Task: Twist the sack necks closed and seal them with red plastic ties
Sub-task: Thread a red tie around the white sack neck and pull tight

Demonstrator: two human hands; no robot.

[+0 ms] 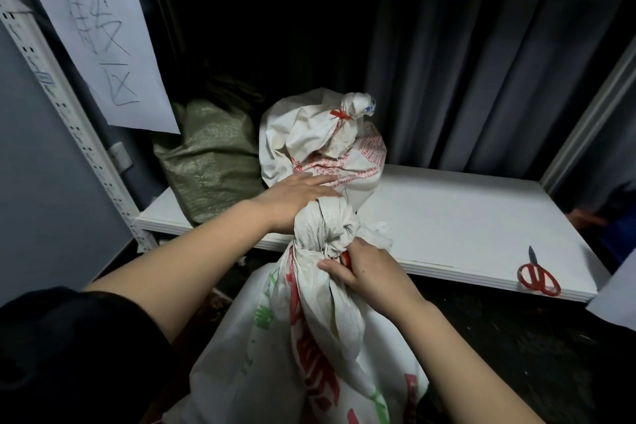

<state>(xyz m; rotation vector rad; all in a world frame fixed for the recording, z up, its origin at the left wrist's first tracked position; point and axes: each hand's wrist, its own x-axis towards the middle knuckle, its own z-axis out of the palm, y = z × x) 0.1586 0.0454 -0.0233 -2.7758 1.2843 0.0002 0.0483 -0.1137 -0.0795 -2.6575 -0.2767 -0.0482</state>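
Both hands on the sack (pixel 309 348) neck, in front of the shelf's (pixel 464 217) front edge.
The left hand (pixel 292 200) wraps the twisted neck (pixel 323 224) from behind, fingers reaching across its top; the right hand (pixel 361 267) pinches the neck just below the bunch, with a red tie (pixel 345 258) peeking between its fingers. A tied sack (pixel 320 148) stands mid-shelf beside a green sack (pixel 210 158); scissors (pixel 537 277) lie at the front right corner.

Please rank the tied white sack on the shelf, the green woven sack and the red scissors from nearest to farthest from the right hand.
From the right hand:
1. Tied white sack, on the shelf straight above.
2. Red scissors, at the shelf's right front edge.
3. Green woven sack, far left.
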